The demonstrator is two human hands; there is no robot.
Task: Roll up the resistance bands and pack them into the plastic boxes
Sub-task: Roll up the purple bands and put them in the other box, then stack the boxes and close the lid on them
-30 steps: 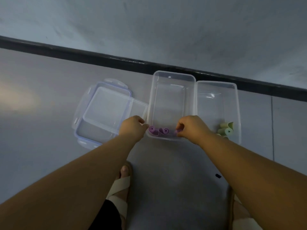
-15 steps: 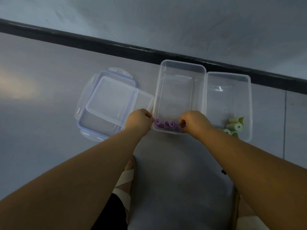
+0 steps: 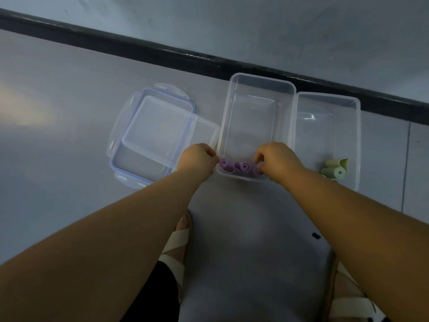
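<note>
Lids [image 3: 160, 135]: two clear ones stacked a bit crooked on the floor [image 3: 69, 170], far left, nobody touching them.
Left hand [image 3: 197, 159]: fingers curled tight, and it looks like it pinches the near-left corner of the middle box [image 3: 260, 86] from the outside, steadying it.
Middle box: long side runs away from the person toward the wall; the far end has nothing in it.
Purple rolls [image 3: 234, 167]: tucked in a row along the near short wall, spiral ends facing up at us, sitting right between the two hands.
Right hand [image 3: 276, 159]: curled over the near rim with the fingertips down by the rightmost purple roll. Honestly can't tell if it grips that roll, the rim, or neither.
Right box [image 3: 329, 99]: pressed up against the middle one, same way round.
Green rolls [image 3: 335, 169]: bunched in its near corner, well right of the right hand.
What matters next: my guess is the last purple roll is being seated. The rolls lie just inside the wall under the right hand's fingers, so that hand is the nearer one; the left stays outside the box.
</note>
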